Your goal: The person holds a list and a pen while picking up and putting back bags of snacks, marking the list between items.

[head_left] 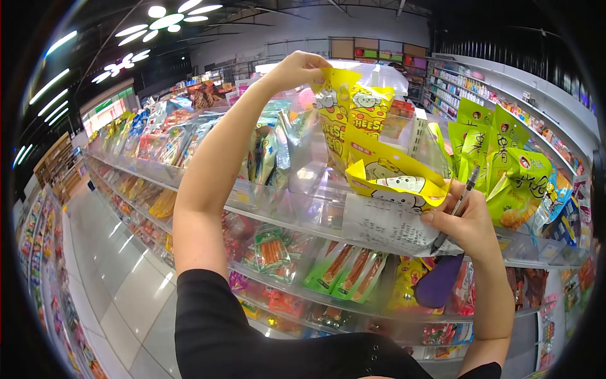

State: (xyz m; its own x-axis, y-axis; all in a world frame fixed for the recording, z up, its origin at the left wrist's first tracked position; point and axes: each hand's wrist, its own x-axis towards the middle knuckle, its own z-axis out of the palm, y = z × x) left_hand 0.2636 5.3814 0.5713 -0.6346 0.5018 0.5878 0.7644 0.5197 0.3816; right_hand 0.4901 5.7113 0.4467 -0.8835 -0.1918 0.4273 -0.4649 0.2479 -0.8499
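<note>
My left hand (302, 71) reaches up, fingers closed at the top edge of a yellow cheese snack bag (334, 104). A second yellow cheese bag (371, 107) stands right behind it. Lower down, another yellow bag (394, 174) tilts forward in the clear bin, its top edge near my right hand (464, 218). That hand is closed on a handwritten sheet of paper (385, 224), with a black pen (468, 188) held between the fingers. Whether it also touches the tilted bag is hidden.
Green snack bags (495, 148) fill the bin on the right. Several colourful packets (183, 136) stand on the left. Sausage packs (347, 271) and a purple rounded piece (439, 281) are on the shelf below. A tiled aisle (120, 271) runs along the left.
</note>
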